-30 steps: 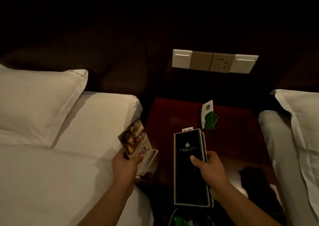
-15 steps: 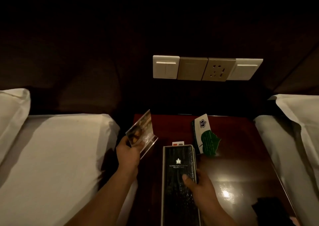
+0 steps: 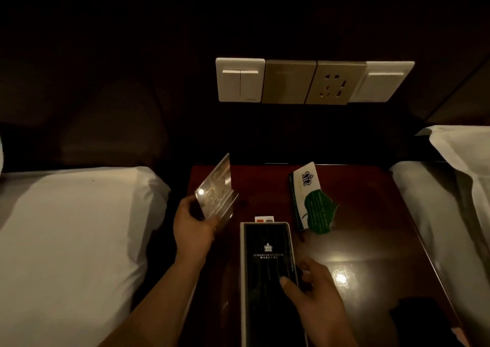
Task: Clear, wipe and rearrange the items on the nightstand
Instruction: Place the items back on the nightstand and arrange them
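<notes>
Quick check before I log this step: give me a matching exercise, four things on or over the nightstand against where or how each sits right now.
Things:
1. acrylic sign holder
2. black folder
3. leaf card
4. wall socket

States:
A. lying on the nightstand, no hand on it
B. fixed to the dark panel above the nightstand
C. tilted, gripped by the left hand
D. under the thumb of the right hand

Pairs: 1-C, 2-D, 3-A, 4-B
</notes>
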Demonstrator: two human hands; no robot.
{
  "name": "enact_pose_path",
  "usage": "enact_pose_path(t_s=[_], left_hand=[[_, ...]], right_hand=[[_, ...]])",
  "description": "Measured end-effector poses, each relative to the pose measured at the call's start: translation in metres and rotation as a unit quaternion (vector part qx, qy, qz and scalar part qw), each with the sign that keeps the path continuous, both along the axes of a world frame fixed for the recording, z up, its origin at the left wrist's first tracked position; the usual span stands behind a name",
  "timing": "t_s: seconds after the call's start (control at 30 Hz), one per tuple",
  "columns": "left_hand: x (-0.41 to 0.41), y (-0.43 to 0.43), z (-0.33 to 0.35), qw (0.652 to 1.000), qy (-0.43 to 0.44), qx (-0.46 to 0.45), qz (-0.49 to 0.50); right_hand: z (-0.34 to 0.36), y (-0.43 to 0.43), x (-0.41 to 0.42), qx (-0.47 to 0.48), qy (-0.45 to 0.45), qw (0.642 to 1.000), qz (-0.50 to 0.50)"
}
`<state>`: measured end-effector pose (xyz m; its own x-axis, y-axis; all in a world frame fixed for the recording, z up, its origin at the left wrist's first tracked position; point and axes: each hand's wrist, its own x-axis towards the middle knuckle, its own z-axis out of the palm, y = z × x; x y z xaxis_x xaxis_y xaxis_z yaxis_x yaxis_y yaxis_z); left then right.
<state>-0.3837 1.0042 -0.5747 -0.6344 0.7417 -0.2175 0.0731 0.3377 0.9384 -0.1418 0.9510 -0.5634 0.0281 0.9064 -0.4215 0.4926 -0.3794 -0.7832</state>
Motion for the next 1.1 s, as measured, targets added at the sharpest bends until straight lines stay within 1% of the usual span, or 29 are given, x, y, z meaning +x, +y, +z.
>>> enact_pose_path(t_s=[0.07,0.1,0.17,0.2,0.23,0.33,0.4,0.53,0.63,0.73,0.83,0.93,1.0,1.03,1.1], left_hand=[[0.002,-0.019,0.001,1.000,0.004,0.005,-0.009],[0.002,-0.031,0.001,1.000,-0.004,0.013,0.008],[0.007,-0.061,0.000,0.997,-0.020,0.018,0.075],[0.012,-0.077,-0.002,0.994,-0.030,0.007,0.102],[0.020,-0.093,-0.005,0.993,-0.048,-0.011,0.107],[0.051,-0.125,-0.012,0.989,-0.129,-0.075,0.021],[0.064,-0.129,-0.012,0.984,-0.148,-0.100,-0.022],[0.076,-0.125,0.000,0.975,-0.163,-0.125,-0.086],[0.080,-0.136,0.008,0.973,-0.127,-0.136,-0.139],[0.074,-0.148,0.014,0.970,-0.099,-0.161,-0.153],[0.069,-0.150,0.021,0.965,-0.062,-0.179,-0.180],[0.068,-0.144,0.024,0.966,-0.042,-0.191,-0.170],[0.069,-0.141,0.025,0.967,-0.068,-0.192,-0.150],[0.069,-0.140,0.025,0.969,-0.089,-0.185,-0.141],[0.068,-0.142,0.027,0.967,-0.119,-0.179,-0.135]], right_hand=[[0.004,-0.002,0.003,-0.017,0.029,0.999,-0.014],[0.005,-0.003,0.006,-0.026,0.040,0.999,-0.017],[0.007,-0.003,0.012,-0.032,0.052,0.998,-0.020],[0.007,-0.003,0.014,-0.033,0.054,0.998,-0.019],[0.007,-0.004,0.016,-0.033,0.055,0.998,-0.015],[0.005,-0.009,0.017,-0.040,0.044,0.998,0.022],[0.003,-0.014,0.015,-0.033,0.020,0.998,0.050],[0.001,-0.026,0.009,0.014,-0.063,0.993,0.099],[0.002,-0.041,-0.001,0.050,-0.091,0.986,0.133],[-0.003,-0.052,-0.008,0.022,-0.084,0.985,0.149],[-0.009,-0.052,-0.007,-0.014,-0.045,0.993,0.111],[-0.012,-0.049,-0.002,0.000,-0.028,0.998,0.064],[-0.010,-0.047,-0.003,-0.004,-0.022,0.998,0.056],[-0.011,-0.049,-0.004,-0.004,-0.027,0.997,0.071],[-0.013,-0.057,-0.008,0.001,-0.063,0.989,0.133]])
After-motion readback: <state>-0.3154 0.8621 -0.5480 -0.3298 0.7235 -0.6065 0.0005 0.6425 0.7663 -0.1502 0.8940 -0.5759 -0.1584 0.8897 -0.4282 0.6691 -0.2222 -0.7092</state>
